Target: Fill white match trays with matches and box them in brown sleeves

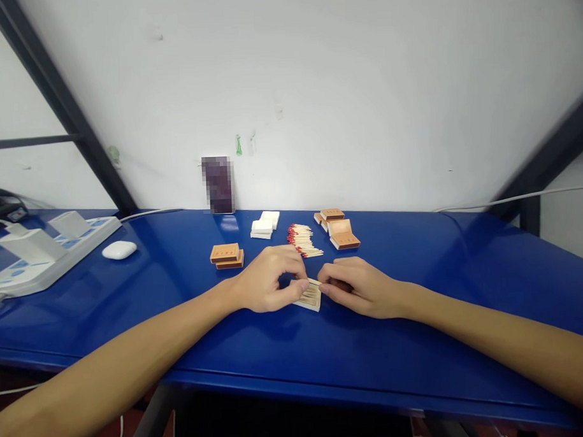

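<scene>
A white matchbox tray (315,303) with several matchsticks in it lies on the blue table in front of me. Just above its far edge, a pale matchstick (314,282) spans the gap between my fingertips. My left hand (273,279) is closed in a pinch at the stick's left end, its thumb over the tray. At the other end, my right hand (363,287) pinches with thumb and forefinger. Beyond my hands is a spread of red-tipped matches (302,240), partly hidden by my left hand.
Orange matchbox sleeves stand in a left stack (226,254) and a right group (338,228). White trays (265,224) sit between them. A dark pixelated phone-like object (218,186) leans on the wall. At left are a power strip (82,245) and a white case (119,250).
</scene>
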The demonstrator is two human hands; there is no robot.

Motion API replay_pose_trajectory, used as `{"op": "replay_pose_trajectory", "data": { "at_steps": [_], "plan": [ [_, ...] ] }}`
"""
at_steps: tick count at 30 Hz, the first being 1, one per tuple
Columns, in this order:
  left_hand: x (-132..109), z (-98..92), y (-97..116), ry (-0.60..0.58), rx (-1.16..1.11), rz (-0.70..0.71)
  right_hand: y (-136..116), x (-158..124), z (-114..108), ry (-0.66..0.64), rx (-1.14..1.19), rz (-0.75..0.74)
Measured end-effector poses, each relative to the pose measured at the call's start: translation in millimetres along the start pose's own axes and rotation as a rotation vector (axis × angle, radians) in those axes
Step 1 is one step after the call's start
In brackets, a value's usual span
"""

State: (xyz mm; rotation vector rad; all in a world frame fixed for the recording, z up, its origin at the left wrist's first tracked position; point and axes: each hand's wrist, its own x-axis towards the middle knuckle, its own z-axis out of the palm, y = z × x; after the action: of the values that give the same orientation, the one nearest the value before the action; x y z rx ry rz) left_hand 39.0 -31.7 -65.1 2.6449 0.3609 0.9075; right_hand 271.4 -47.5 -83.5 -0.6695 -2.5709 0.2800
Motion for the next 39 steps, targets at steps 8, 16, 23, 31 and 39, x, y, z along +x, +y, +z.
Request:
{"op": "replay_pose_trajectory", "data": {
  "at_steps": [8, 16, 23, 31, 39],
  "plan": [
    [1.8, 0.9, 3.2, 0.006, -0.015, 0.014, 0.3, -0.5, 0.8, 0.038, -0.042, -0.103],
    [3.2, 2.0, 8.4, -0.094, 0.012, 0.030, 0.7, 0.0, 4.9, 0.039, -0.106, -0.185],
    [2.0, 0.7, 7.7, -0.155, 0.005, 0.012, 0.0, 1.0, 3.8, 0.008, -0.101, -0.172],
    [0.9, -1.2, 7.0, -0.189, 0.083, -0.085, -0.5, 1.9, 1.7, -0.035, -0.091, -0.140],
    [-2.1, 2.0, 2.1, -0.241, 0.106, -0.173, 1.9, 4.0, 1.5, -0.072, -0.083, -0.066]
  ]
}}
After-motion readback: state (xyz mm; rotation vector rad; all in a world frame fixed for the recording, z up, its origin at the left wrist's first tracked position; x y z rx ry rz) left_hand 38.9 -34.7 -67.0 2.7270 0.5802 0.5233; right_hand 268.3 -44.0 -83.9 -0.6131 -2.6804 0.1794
